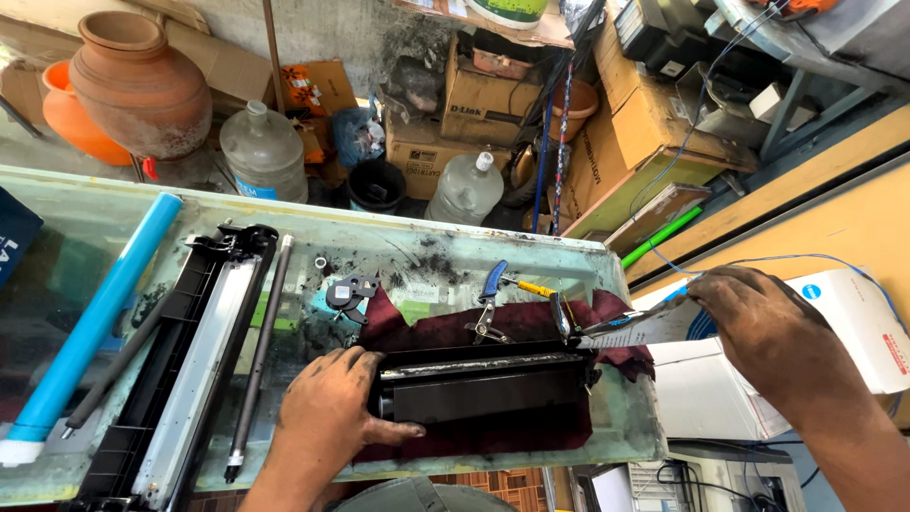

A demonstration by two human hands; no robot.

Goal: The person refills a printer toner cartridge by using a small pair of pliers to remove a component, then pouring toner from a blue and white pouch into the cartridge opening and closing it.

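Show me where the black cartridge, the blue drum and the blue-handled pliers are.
black cartridge [485, 392], head view, middle of its front face.
blue drum [95, 320], head view, middle of the tube.
blue-handled pliers [492, 282], head view, on the blue handle.

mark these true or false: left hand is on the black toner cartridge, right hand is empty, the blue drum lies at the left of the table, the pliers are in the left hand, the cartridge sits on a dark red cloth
1. The left hand rests on the black toner cartridge. True.
2. The right hand is empty. False: it holds a folded sheet of paper by its edge.
3. The blue drum lies at the left of the glass table. True.
4. The blue-handled pliers are in the left hand. False: they lie on the table behind the cartridge, untouched.
5. The cartridge sits on a dark red cloth. True.
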